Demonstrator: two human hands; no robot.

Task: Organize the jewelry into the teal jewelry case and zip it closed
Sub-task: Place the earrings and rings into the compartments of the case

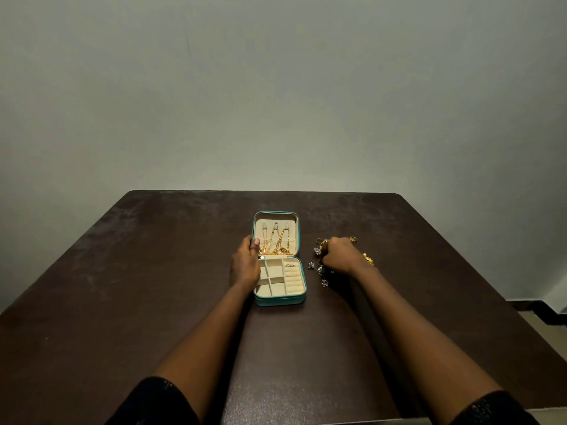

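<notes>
on the dark table [153,271] my teal case [279,299] lies open, gold chains [276,240] hung and one ring [290,265] in. my left hand [245,262] holds its side. my right hand [340,256] curls over loose jewelry [319,262]; i cannot tell if it grips any. most waits, zip undone.

The scene is dim and flatly lit, with a greenish-grey cast on the wall [282,87]. Soft light falls from above and ahead, leaving a faint sheen on the far part of the dark table [153,256]. A long dark shadow runs beside the right forearm. Wide-angle distortion bows the edges; small items look soft and grainy.
</notes>
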